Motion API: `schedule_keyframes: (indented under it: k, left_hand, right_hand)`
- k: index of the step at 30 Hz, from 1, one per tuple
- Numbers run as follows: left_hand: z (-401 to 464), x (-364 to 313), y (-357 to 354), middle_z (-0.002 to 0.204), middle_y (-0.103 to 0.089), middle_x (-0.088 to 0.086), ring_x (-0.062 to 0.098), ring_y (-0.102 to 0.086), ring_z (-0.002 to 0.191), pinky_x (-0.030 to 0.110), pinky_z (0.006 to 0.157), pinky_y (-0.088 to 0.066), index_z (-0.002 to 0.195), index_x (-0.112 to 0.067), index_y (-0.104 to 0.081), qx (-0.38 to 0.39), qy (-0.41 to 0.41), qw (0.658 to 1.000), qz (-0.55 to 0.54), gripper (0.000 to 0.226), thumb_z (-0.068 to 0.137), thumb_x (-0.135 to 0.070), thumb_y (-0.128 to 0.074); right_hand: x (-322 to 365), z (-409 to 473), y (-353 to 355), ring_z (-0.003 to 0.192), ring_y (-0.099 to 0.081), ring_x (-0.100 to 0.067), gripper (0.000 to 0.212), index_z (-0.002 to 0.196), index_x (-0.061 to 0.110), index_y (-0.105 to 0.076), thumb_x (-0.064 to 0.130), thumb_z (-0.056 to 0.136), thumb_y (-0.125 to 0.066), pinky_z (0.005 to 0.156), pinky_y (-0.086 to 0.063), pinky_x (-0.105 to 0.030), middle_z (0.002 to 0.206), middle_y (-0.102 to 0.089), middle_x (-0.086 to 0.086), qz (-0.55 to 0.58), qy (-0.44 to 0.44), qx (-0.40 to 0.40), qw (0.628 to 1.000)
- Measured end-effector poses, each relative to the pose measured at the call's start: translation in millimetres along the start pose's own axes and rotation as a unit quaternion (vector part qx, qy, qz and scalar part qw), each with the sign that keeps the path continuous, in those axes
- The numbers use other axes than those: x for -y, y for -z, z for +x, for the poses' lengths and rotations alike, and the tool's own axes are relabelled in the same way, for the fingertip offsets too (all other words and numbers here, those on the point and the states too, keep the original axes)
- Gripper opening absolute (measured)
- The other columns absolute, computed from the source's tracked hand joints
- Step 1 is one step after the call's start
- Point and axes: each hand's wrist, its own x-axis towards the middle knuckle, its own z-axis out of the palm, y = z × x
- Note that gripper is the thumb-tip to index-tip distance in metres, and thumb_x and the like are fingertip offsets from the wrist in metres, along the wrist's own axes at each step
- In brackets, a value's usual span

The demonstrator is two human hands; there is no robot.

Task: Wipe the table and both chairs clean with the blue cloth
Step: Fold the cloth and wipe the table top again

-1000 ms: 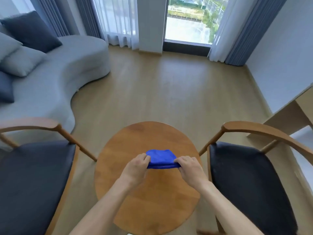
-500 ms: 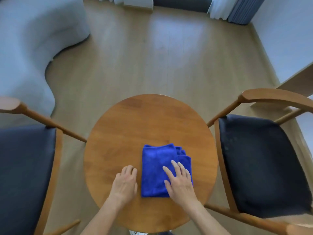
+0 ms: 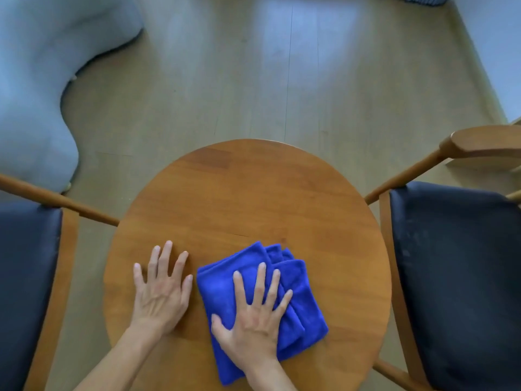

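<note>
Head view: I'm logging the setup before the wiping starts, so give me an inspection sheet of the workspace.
Surface: round wooden table, bare apart from the cloth and hands.
Job's things: blue cloth folded, lying flat on the near right part of the table; left chair and right chair, dark seats, flank the table.
Clutter: nothing seen.
Grippers: right hand presses flat on the cloth, fingers spread; left hand rests flat on the bare wood beside it.
Cables: nothing seen.
Surroundings: wooden floor; grey sofa at far left.
</note>
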Motion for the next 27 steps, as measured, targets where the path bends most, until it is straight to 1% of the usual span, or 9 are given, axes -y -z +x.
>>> schedule_keyframes:
  k: [4,6,8,11,13,17,20,24,27]
  left_hand:
    - [32.4,24.6,3.9,0.153,-0.030,0.018,0.040,-0.028,0.140,0.075,0.099,-0.024,0.144,-0.018,-0.038,0.003,0.005,1.000,0.010,0.065,0.096,-0.054,-0.016]
    - [51.6,34.8,6.3,0.155,-0.026,0.017,0.040,-0.025,0.142,0.075,0.101,-0.021,0.147,-0.020,-0.032,0.024,-0.002,1.000,0.009,0.071,0.095,-0.060,-0.006]
    - [62.5,40.6,2.9,0.157,-0.023,0.017,0.041,-0.023,0.142,0.074,0.103,-0.019,0.149,-0.020,-0.030,0.029,-0.021,0.999,0.007,0.073,0.095,-0.062,-0.006]
    - [65.2,41.7,-3.6,0.158,-0.021,0.018,0.041,-0.021,0.143,0.070,0.108,-0.015,0.150,-0.021,-0.026,-0.007,-0.028,1.000,-0.007,0.070,0.095,-0.061,-0.007]
    - [63.4,40.7,-5.5,0.158,-0.021,0.018,0.041,-0.020,0.144,0.068,0.109,-0.012,0.150,-0.021,-0.024,-0.032,-0.034,0.999,-0.011,0.069,0.095,-0.059,-0.009]
    - [66.4,47.3,-9.6,0.157,-0.024,0.016,0.038,-0.023,0.143,0.066,0.111,-0.013,0.147,-0.020,-0.032,-0.065,-0.034,0.997,-0.020,0.062,0.090,-0.046,-0.029]
    - [64.0,48.1,-8.8,0.155,-0.027,0.014,0.036,-0.026,0.143,0.063,0.111,-0.015,0.145,-0.020,-0.038,-0.070,-0.026,0.997,-0.029,0.060,0.087,-0.035,-0.032]
    - [64.3,49.0,-4.5,0.155,-0.028,0.013,0.035,-0.028,0.142,0.064,0.110,-0.017,0.144,-0.024,-0.037,-0.041,-0.018,0.999,-0.031,0.059,0.087,-0.036,-0.031]
    - [63.5,49.9,-2.9,0.156,-0.026,0.012,0.035,-0.027,0.142,0.063,0.110,-0.017,0.146,-0.025,-0.036,-0.024,-0.019,0.999,-0.022,0.060,0.088,-0.039,-0.030]
  right_hand:
    - [-59.3,8.2,13.9,0.141,-0.030,-0.043,0.079,0.132,0.034,-0.058,0.064,0.059,-0.063,0.102,-0.028,-0.071,0.154,-0.034,-0.015,-0.032,0.082,-0.058,0.994]
    - [-90.0,38.4,25.8,0.142,-0.027,-0.044,0.078,0.136,0.032,-0.054,0.068,0.067,-0.054,0.105,-0.024,-0.069,0.156,-0.030,-0.017,-0.059,-0.006,-0.075,0.995]
    - [-102.6,72.5,33.2,0.142,-0.021,-0.046,0.082,0.143,0.030,-0.045,0.073,0.073,-0.042,0.105,-0.020,-0.070,0.158,-0.022,-0.019,-0.065,-0.148,-0.092,0.982]
    - [-86.5,131.1,39.0,0.144,-0.007,-0.048,0.086,0.151,0.025,-0.029,0.075,0.081,-0.034,0.107,-0.011,-0.072,0.160,-0.007,-0.022,-0.014,-0.320,-0.112,0.941]
    - [-55.8,169.9,35.7,0.145,0.000,-0.049,0.089,0.153,0.021,-0.023,0.073,0.083,-0.036,0.107,-0.006,-0.072,0.160,-0.001,-0.023,0.012,-0.363,-0.118,0.924]
    - [40.7,196.3,6.7,0.144,-0.009,-0.050,0.089,0.151,0.021,-0.031,0.074,0.080,-0.032,0.107,-0.005,-0.072,0.159,-0.012,-0.025,-0.031,-0.202,-0.111,0.973]
    - [68.2,140.4,-8.1,0.146,-0.009,-0.046,0.085,0.150,0.025,-0.034,0.074,0.080,-0.038,0.111,-0.008,-0.070,0.160,-0.013,-0.020,-0.057,-0.073,-0.071,0.993]
    - [18.4,42.8,-5.1,0.146,-0.016,-0.043,0.085,0.145,0.032,-0.044,0.075,0.072,-0.053,0.106,-0.021,-0.071,0.159,-0.021,-0.017,-0.085,0.038,-0.040,0.995]
    - [-34.0,34.6,10.3,0.144,-0.020,-0.044,0.086,0.141,0.035,-0.047,0.076,0.066,-0.056,0.105,-0.024,-0.071,0.158,-0.024,-0.017,-0.108,0.010,-0.042,0.993]
